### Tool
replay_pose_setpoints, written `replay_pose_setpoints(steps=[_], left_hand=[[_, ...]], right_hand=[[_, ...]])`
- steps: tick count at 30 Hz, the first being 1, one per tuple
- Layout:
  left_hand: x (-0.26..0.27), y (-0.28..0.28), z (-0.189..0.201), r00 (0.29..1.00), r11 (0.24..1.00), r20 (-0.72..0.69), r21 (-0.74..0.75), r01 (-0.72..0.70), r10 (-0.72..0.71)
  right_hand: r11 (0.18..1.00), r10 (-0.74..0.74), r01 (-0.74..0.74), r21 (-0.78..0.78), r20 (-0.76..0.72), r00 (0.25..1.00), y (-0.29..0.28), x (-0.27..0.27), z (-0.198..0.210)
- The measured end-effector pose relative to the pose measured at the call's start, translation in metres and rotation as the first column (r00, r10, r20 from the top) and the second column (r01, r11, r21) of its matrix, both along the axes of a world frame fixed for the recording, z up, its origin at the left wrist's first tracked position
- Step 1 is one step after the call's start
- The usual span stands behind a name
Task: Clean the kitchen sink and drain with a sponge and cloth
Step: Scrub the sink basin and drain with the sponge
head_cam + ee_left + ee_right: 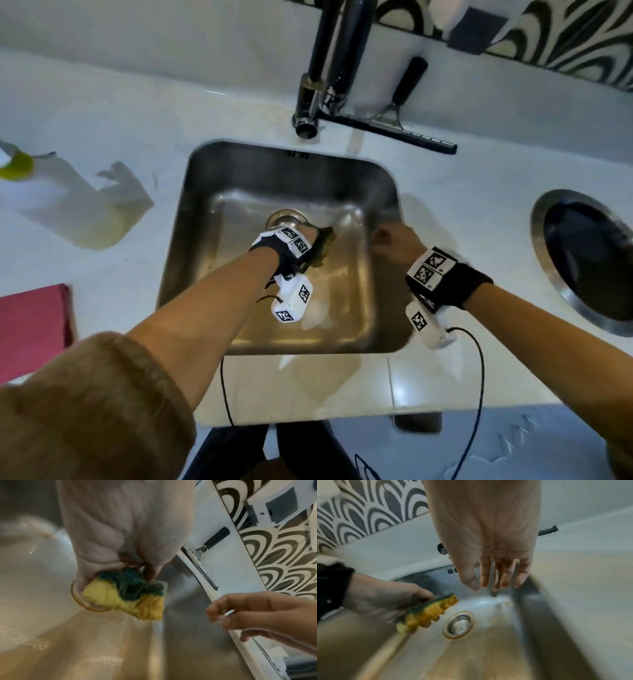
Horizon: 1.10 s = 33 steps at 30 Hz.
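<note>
While the left hand (308, 240) is held low inside the steel sink (205, 178), a yellow sponge (126, 595) with a green scouring face is gripped in it, the fingers curled round the sponge and squeezing it out of shape. The sponge is held just beside the round drain (458, 624), near the middle of the basin floor; whether it touches the metal cannot be told. The right hand (394, 241) is kept over the right edge of the sink, its fingers (505, 573) loosely extended and slightly apart, with nothing held in them. A pink cloth (32, 329) is laid on the white counter (102, 109) at the left, well apart from the sink. A black tap (318, 68) is mounted behind the basin, and a squeegee (397, 126) with a black handle is rested on the counter beside it. A spray bottle (65, 202) is laid on its side at the left, and a round opening with a metal rim (544, 260) is set into the counter at the right
</note>
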<state>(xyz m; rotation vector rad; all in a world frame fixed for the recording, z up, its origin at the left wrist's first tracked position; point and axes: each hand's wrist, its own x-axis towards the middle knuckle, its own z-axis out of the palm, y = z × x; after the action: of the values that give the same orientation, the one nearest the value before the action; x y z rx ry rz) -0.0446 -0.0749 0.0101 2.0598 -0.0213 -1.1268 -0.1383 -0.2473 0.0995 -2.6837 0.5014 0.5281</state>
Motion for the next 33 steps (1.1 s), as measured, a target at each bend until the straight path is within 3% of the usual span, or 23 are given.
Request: replay_pose_setpoints(steps=[2, 4, 5, 6, 10, 13, 15, 19, 22, 25, 27, 30, 33], left_hand=[[0.001, -0.012, -0.008, 0.99, 0.992, -0.116, -0.077, -0.096, 0.086], [0.018, -0.04, -0.059, 0.972, 0.984, -0.19, -0.089, -0.154, 0.135], [0.024, -0.054, -0.088, 0.973, 0.982, -0.166, -0.082, -0.173, 0.158], [0.021, -0.06, -0.092, 0.98, 0.981, -0.094, -0.062, -0.182, 0.175], [0.01, -0.078, -0.063, 0.923, 0.914, -0.084, -0.133, -0.384, 0.376], [0.007, -0.081, -0.023, 0.893, 0.881, -0.077, -0.146, -0.451, 0.444], [0.013, -0.086, -0.021, 0.907, 0.897, -0.071, -0.13, -0.422, 0.416], [0.026, -0.103, -0.02, 0.857, 0.793, -0.222, -0.327, -0.515, 0.465], [0.033, -0.122, -0.019, 0.816, 0.722, -0.31, -0.382, -0.577, 0.488], [0.042, -0.138, -0.021, 0.814, 0.709, -0.29, -0.399, -0.581, 0.503], [0.048, -0.148, -0.028, 0.798, 0.676, -0.313, -0.423, -0.603, 0.516], [0.054, -0.154, -0.027, 0.805, 0.71, -0.292, -0.379, -0.594, 0.517], [0.058, -0.155, -0.025, 0.768, 0.641, -0.347, -0.423, -0.64, 0.538]], right_hand=[[0.981, 0.017, -0.008, -0.196, 0.043, 0.999, -0.023, -0.008, -0.002], [0.952, 0.012, 0.034, -0.303, 0.151, 0.989, -0.039, -0.021, -0.008], [0.95, 0.001, 0.056, -0.308, 0.182, 0.983, -0.047, -0.028, -0.015], [0.953, -0.007, 0.063, -0.297, 0.184, 0.983, -0.051, -0.034, -0.019], [0.979, -0.092, 0.097, -0.179, 0.037, 0.995, -0.064, -0.049, -0.043], [0.984, -0.072, 0.083, -0.16, 0.073, 0.995, -0.064, -0.053, -0.048], [0.985, -0.061, 0.072, -0.159, 0.073, 0.995, -0.063, -0.054, -0.048], [0.985, -0.056, 0.067, -0.158, 0.073, 0.996, -0.063, -0.053, -0.048], [0.984, -0.079, 0.09, -0.151, 0.075, 0.994, -0.063, -0.049, -0.046], [0.982, -0.108, 0.128, -0.142, 0.14, 0.984, -0.063, -0.04, -0.043], [0.984, -0.046, 0.076, -0.163, 0.184, 0.982, -0.063, -0.033, -0.045], [0.987, 0.036, -0.008, -0.16, 0.172, 0.984, -0.064, -0.026, -0.05], [0.988, 0.048, -0.021, -0.156, 0.169, 0.984, -0.066, -0.026, -0.051]])
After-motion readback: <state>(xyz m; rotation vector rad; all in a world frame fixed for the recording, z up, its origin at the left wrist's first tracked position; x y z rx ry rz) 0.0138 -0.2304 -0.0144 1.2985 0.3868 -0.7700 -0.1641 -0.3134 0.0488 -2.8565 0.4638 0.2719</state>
